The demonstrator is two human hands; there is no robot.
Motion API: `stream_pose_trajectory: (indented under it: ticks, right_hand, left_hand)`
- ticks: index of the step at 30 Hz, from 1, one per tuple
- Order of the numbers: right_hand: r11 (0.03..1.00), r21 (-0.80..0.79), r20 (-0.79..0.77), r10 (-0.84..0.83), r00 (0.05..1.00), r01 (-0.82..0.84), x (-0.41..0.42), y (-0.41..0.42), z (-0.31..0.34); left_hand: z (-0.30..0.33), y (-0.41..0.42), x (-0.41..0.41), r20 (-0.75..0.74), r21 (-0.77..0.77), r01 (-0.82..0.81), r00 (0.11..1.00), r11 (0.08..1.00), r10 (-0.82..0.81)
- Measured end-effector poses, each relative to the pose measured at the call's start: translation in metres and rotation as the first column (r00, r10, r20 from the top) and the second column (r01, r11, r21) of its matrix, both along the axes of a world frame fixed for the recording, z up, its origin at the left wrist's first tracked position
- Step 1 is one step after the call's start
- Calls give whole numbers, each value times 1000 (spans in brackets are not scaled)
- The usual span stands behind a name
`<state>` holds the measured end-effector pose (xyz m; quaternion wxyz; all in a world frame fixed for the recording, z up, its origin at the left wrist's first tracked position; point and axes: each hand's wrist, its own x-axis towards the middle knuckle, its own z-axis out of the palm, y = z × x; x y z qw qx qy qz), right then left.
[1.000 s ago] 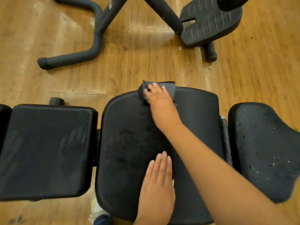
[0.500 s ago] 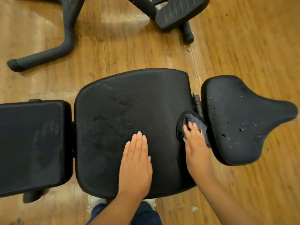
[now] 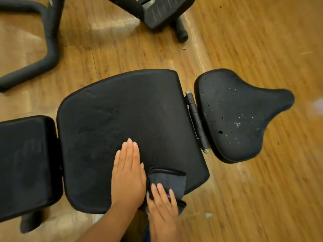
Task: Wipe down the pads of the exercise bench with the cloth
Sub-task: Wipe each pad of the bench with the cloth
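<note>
The black exercise bench has three pads in a row: a rectangular pad (image 3: 26,165) at the left, a wide middle pad (image 3: 125,119), and a saddle-shaped pad (image 3: 234,116) at the right, speckled with small white marks and holes. My left hand (image 3: 127,173) lies flat, palm down, on the near part of the middle pad. My right hand (image 3: 162,206) presses a dark grey cloth (image 3: 167,179) with a purple seam against the near edge of the middle pad, just right of the left hand.
A metal hinge (image 3: 196,119) joins the middle and right pads. On the wooden floor (image 3: 253,41) behind stand a black tubular frame (image 3: 50,41) at far left and a ribbed black footplate (image 3: 162,11) with a bar. Small debris lies near the bench.
My right hand has swept the cloth from the middle pad's far edge, past its right edge by the hinge, to its near edge. The left hand stayed flat on the pad.
</note>
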<state>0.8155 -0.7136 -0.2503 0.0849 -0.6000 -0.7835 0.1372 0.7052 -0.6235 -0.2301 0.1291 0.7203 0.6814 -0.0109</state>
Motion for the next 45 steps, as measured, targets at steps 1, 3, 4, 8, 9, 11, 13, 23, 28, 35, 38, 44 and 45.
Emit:
stream_pose_trajectory:
  ticks: [1, 3, 4, 8, 9, 11, 13, 23, 28, 35, 38, 44, 45]
  right_hand:
    - [998, 65, 3, -23, 1000, 23, 2, -5, -1]
    - [999, -19, -34, -36, 999, 35, 9, 0, 13]
    - [997, -35, -4, -68, 998, 68, 17, 13, 20]
    - [949, -98, 136, -286, 949, 300, 56, 58, 24]
    - [909, -102, 58, -400, 915, 404, 64, 64, 23]
    - [855, -75, -155, -519, 841, 514, 72, 72, 18]
    - [836, -101, -260, -546, 796, 540, 77, 91, 23]
    - [702, -329, -388, -710, 588, 631, 86, 122, 40]
    - [369, -722, -488, -871, -53, 586, 116, 158, 70]
    - [575, -539, -720, -694, 17, 616, 170, 239, 121]
    - [821, -85, -638, -480, 602, 565, 172, 268, 118]
    - [989, -91, 247, 137, 959, -118, 175, 263, 29]
    - [991, -75, 241, 129, 962, -115, 177, 256, 22]
  left_hand:
    - [0, 0, 0, 2, 6, 0, 1000, 1000, 0]
    - [1, 0, 0, 3, 9, -1, 1000, 1000, 1]
    - [1, 0, 0, 5, 10, 1, 1000, 1000, -1]
    - [0, -1, -1, 14, 24, 5, 1000, 1000, -5]
    - [0, -1, -1, 16, 26, 2, 1000, 1000, -3]
    - [2, -1, -1, 20, 22, 4, 1000, 1000, -4]
    - [4, 0, 1, 21, 7, -6, 1000, 1000, 6]
    - [28, 18, 33, -65, -61, -204, 978, 977, 200]
    - [39, 48, 93, 33, 35, -114, 993, 993, 113]
    - [35, 111, 146, 3, -33, 61, 998, 998, -61]
    - [22, 124, 153, -37, -43, 39, 999, 998, -40]
    - [2, 109, 146, -53, -4, 72, 996, 997, -72]
    - [0, 107, 144, -29, 19, 67, 997, 998, -66]
